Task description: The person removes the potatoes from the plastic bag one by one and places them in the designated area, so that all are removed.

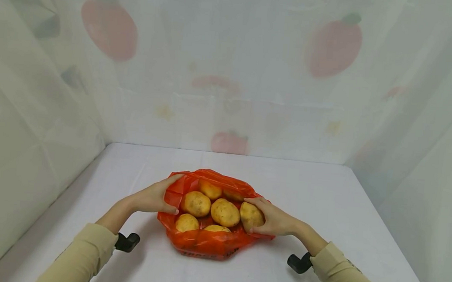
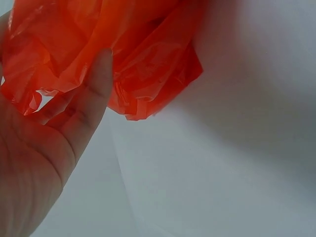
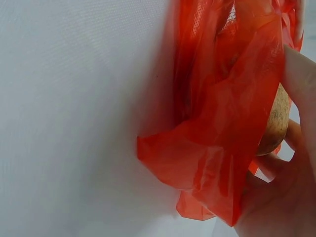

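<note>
An orange-red plastic bag (image 1: 203,244) lies with its mouth spread wide, several potatoes (image 1: 225,212) inside it. My right hand (image 1: 277,219) holds the rightmost potato (image 1: 251,217) between thumb and fingers at the bag's right end. In the right wrist view that potato (image 3: 276,123) shows beside the palm, partly covered by a fold of the bag (image 3: 222,113). At the bag's left end my left hand (image 1: 157,197) touches the rim, thumb and fingers spread apart. The left wrist view has its fingers against the crinkled plastic (image 2: 138,64), some hidden behind it.
A white cloth covers the table (image 1: 324,200). Pale curtains with printed fruit (image 1: 112,28) stand behind and along both sides. A black wrist mount (image 1: 127,242) sits under the left forearm, another black mount (image 1: 299,263) under the right.
</note>
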Demonstrator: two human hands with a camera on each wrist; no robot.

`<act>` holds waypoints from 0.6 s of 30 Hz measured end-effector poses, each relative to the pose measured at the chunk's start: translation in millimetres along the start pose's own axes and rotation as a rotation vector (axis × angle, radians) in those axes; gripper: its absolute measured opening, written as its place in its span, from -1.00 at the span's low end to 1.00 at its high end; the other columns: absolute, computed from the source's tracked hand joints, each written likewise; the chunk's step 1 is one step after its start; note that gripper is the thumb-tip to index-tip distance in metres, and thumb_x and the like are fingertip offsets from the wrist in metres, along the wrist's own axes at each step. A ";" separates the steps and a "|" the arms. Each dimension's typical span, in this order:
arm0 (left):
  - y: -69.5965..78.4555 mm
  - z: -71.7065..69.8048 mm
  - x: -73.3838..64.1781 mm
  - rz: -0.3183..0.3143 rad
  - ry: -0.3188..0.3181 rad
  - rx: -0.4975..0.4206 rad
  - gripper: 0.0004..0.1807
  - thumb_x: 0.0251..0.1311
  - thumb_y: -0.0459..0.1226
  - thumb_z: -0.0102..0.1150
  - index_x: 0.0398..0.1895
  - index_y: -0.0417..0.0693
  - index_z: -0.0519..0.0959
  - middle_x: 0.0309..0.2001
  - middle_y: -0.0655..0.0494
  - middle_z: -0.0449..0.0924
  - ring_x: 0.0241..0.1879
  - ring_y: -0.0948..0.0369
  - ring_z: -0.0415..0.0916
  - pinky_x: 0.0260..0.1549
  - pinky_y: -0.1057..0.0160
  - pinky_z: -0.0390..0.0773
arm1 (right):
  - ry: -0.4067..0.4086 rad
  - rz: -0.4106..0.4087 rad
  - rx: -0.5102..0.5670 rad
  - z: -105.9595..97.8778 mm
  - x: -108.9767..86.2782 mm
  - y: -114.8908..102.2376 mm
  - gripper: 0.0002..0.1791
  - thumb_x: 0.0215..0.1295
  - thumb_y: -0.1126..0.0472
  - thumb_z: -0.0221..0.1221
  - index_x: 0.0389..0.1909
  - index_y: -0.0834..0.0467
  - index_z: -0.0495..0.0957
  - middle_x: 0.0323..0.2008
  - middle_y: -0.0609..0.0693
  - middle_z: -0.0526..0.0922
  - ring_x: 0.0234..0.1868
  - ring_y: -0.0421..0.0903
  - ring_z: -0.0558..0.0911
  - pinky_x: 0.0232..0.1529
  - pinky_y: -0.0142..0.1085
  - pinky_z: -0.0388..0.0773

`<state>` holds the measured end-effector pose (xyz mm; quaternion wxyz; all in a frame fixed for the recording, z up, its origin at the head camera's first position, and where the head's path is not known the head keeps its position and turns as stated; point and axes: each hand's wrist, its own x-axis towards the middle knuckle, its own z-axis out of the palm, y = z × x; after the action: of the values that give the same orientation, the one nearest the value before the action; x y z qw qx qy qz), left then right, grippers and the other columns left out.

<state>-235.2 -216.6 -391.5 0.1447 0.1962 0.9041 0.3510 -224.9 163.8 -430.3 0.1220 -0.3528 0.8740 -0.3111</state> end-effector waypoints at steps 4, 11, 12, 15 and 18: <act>2.0 0.3 1.2 0.024 -0.005 0.007 0.03 -0.11 -0.21 0.39 0.42 0.11 -0.02 0.25 0.04 0.26 0.13 0.05 0.28 0.01 0.04 0.48 | 0.008 0.014 0.016 -0.2 -1.0 1.6 -0.15 0.05 0.03 0.31 0.35 0.07 0.13 0.24 -0.01 0.25 0.17 -0.09 0.31 0.11 -0.07 0.37; 2.6 0.5 0.8 0.029 -0.007 0.021 0.02 -0.10 -0.20 0.38 0.43 0.11 -0.03 0.26 0.01 0.24 0.13 0.03 0.28 0.02 0.01 0.46 | 0.025 0.000 0.040 -3.9 -4.1 1.1 -0.15 0.04 0.01 0.31 0.34 0.06 0.15 0.19 -0.04 0.30 0.14 -0.11 0.34 0.10 -0.08 0.39; 2.5 0.7 0.8 0.025 -0.007 0.022 0.03 -0.10 -0.20 0.38 0.43 0.12 -0.03 0.27 0.02 0.23 0.14 0.04 0.27 0.03 0.01 0.45 | 0.026 0.001 0.044 -5.0 -4.7 0.5 -0.15 0.04 0.00 0.31 0.34 0.05 0.15 0.18 -0.05 0.30 0.12 -0.12 0.34 0.10 -0.09 0.39; 2.3 0.9 0.8 0.020 -0.005 0.023 0.03 -0.09 -0.21 0.38 0.43 0.14 -0.03 0.28 0.03 0.22 0.16 0.04 0.25 0.07 -0.02 0.42 | 0.032 -0.002 0.055 -8.7 -5.4 -0.8 -0.15 0.04 -0.02 0.31 0.34 0.04 0.15 0.17 -0.07 0.31 0.10 -0.13 0.35 0.07 -0.10 0.40; 2.5 1.1 1.1 0.015 -0.001 0.025 0.03 -0.11 -0.21 0.39 0.43 0.16 -0.03 0.27 0.05 0.22 0.16 0.05 0.25 0.08 -0.03 0.41 | 0.041 -0.007 0.061 -12.1 -5.3 -2.3 -0.14 0.04 -0.05 0.31 0.35 0.03 0.15 0.16 -0.07 0.31 0.09 -0.13 0.35 0.07 -0.10 0.40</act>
<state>-235.1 -213.7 -390.7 0.1398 0.2050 0.9068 0.3407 -225.0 171.8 -419.5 0.1138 -0.3457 0.8652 -0.3449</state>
